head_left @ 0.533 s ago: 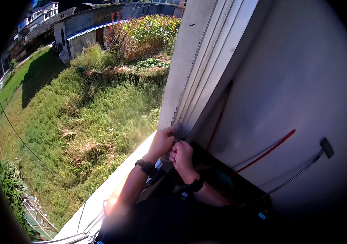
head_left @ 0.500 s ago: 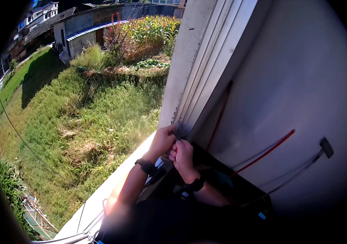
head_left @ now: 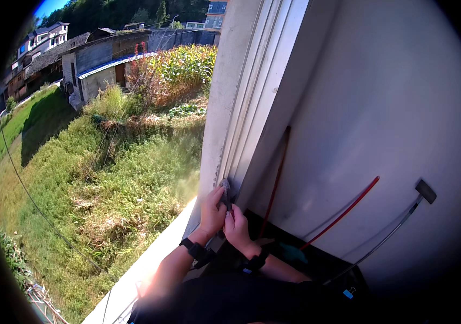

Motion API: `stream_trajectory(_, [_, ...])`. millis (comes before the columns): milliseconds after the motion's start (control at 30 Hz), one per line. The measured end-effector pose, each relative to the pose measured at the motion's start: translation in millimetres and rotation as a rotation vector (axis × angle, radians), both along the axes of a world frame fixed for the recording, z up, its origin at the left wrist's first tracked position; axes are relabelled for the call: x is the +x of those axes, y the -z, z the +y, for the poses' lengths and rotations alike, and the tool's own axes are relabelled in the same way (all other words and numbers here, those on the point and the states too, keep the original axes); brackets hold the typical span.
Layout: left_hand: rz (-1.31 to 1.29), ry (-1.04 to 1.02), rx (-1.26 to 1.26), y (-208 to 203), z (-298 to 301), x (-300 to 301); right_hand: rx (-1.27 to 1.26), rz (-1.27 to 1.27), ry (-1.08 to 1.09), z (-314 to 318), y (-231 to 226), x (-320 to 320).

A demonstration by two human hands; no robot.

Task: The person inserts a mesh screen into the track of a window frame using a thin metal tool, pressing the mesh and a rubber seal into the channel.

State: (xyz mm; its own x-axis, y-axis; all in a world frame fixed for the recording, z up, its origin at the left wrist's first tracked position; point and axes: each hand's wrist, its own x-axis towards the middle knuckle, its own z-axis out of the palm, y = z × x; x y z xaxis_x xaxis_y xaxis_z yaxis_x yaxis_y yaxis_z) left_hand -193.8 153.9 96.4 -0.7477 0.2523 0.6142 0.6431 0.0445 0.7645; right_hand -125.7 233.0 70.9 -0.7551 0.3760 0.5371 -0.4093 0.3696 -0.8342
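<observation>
My left hand [head_left: 212, 216] is closed round a small dark grey, crumpled-looking piece [head_left: 226, 193], whose kind I cannot make out. Its upper end rests close against the lower part of the pale metal window frame [head_left: 260, 81]; whether it touches is unclear. Just to the right and slightly lower, my right hand [head_left: 238, 228] is closed too, fingers curled, with its fingertips at the lower end of the same grey piece. Both hands are side by side, nearly touching. Each wrist wears a black band.
Right of the frame is a pale wall [head_left: 381, 97]. Against it lean a dark red stick [head_left: 278, 181], a bright red stick [head_left: 344, 213] and a thin rod with a dark rectangular head [head_left: 426, 191]. A sunlit ledge [head_left: 133, 286] borders overgrown grass outside, left.
The view has shifted, so the frame and wall sit further left in the picture. My hands appear lower and further left, and more of the grey piece shows above them.
</observation>
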Motion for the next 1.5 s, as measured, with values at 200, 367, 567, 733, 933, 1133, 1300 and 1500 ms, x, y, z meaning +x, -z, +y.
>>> stream_trajectory(200, [0.073, -0.097, 0.085, -28, 11, -1, -0.066, -0.098, -0.111, 15, -39, 0])
stream_trajectory(367, [-0.005, -0.063, 0.002, -20, 7, -11, -0.576, -0.242, -0.261, -5, -60, 5])
stream_trajectory(567, [0.042, 0.095, -0.137, -47, -5, -29, -0.709, -0.046, -0.188, -29, -46, -15])
stream_trajectory(733, [0.257, 0.069, -0.163, -97, -10, -32, -0.550, 0.138, -0.199, -33, -59, -31])
stream_trajectory(933, [0.558, -0.037, -0.053, -163, 8, -48, -0.438, 0.332, -0.172, -18, -127, -51])
stream_trajectory(1133, [0.616, -0.073, 0.050, -269, 3, -62, -0.541, 0.473, -0.346, -16, -235, -72])
stream_trajectory(1300, [0.031, 0.192, 0.357, -323, -4, -82, -0.495, 0.548, -0.374, -16, -323, -74])
stream_trajectory(1500, [-0.546, 0.707, 0.721, -328, -10, -109, -0.447, 0.624, -0.357, -25, -411, -85])
